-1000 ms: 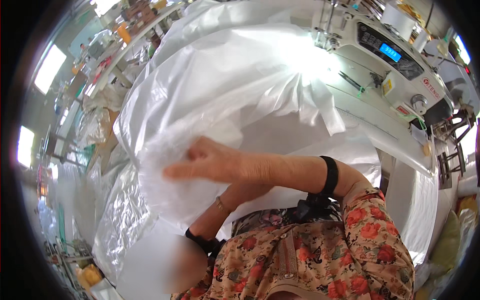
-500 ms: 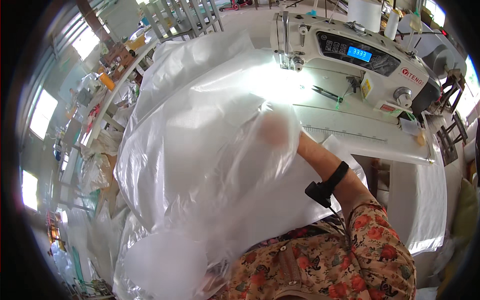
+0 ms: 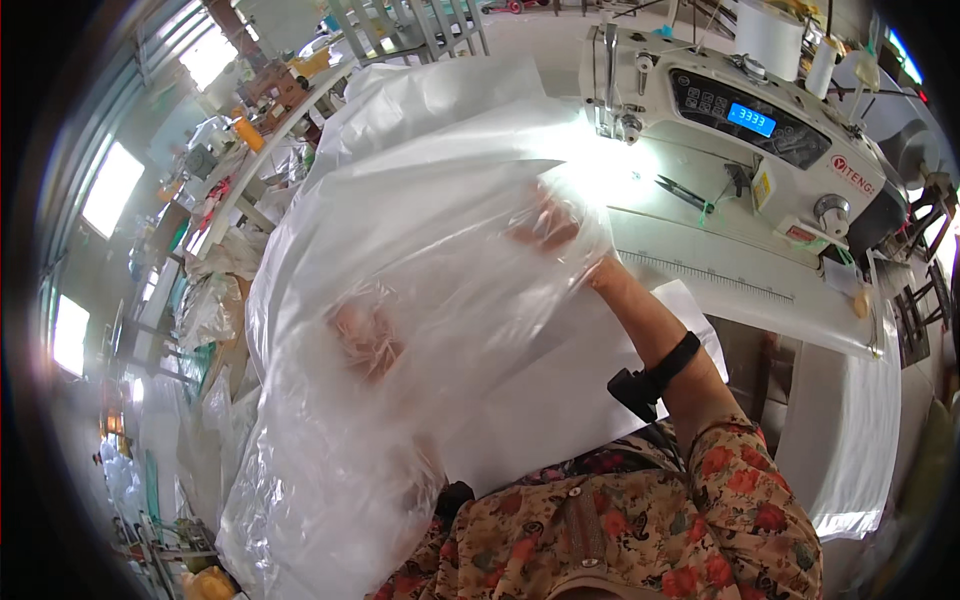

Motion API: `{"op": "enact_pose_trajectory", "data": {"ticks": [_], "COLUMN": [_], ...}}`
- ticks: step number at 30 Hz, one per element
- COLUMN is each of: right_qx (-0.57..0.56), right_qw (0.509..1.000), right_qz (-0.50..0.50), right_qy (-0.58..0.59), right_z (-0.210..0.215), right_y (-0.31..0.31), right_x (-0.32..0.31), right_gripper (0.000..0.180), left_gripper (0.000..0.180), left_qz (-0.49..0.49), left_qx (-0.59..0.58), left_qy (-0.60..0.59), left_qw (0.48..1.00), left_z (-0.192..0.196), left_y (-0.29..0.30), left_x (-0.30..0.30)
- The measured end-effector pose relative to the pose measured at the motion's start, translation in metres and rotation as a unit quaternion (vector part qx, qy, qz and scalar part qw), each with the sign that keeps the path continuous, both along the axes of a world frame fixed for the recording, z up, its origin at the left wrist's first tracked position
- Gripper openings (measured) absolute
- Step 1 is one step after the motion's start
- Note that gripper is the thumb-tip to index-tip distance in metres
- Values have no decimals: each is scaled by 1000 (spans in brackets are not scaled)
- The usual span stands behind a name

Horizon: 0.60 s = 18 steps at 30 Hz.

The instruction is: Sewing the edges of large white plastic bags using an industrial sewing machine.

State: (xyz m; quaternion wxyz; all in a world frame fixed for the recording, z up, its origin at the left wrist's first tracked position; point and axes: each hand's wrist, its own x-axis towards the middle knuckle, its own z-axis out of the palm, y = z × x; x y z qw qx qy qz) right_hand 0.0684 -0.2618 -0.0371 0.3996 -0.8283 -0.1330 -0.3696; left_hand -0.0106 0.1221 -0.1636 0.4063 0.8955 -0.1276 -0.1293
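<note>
A large sheet of translucent plastic film [image 3: 330, 240] spreads in folds from the sewing machine down over my lap. My left hand [image 3: 368, 338] shows blurrily through it, left of the middle, its fingers curled into a bunched fold. Nearer the machine, my right hand [image 3: 548, 225] is also seen through the film, fingers bent and closed on it, just below the lit needle area. The sewing machine [image 3: 740, 110] is white, with a dark control panel and a glowing blue display. Glare hides the needle and presser foot. My left forearm lies mostly behind the film.
Black thread snips [image 3: 685, 192] lie on the machine bed, right of the light. A ruler strip [image 3: 705, 277] runs along the bed's front edge. White thread cones [image 3: 768, 35] stand behind the machine. At the left is a cluttered bench [image 3: 240, 190]; a grey metal rack [image 3: 405, 28] stands behind.
My left hand has come up from the lower edge into the film and now shows through it. The right hand remains near the needle area. The view has shifted, so the machine appears farther right.
</note>
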Motion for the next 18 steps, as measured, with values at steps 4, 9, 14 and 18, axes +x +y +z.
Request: {"op": "enact_pose_trajectory", "data": {"ticks": [4, 9, 14, 18], "right_qx": [24, -93, -81, -66], "right_qw": [985, 944, 977, 992], "right_qz": [95, -11, -6, 46], "right_qy": [140, 316, 197, 98], "right_z": [-1, -9, -46, -84], "right_y": [-4, -4, -19, -31], "right_x": [0, -1, 15, 18], "right_gripper": [39, 31, 31, 33], "left_gripper": [26, 27, 29, 30], "left_qz": [15, 38, 52, 60], "left_qx": [3, 3, -4, -7], "left_qy": [-2, -1, 3, 6], "left_qw": [1000, 999, 999, 998], "left_z": [3, 5, 5, 4], "left_y": [4, 10, 12, 13], "left_x": [-6, -10, -11, -13]}}
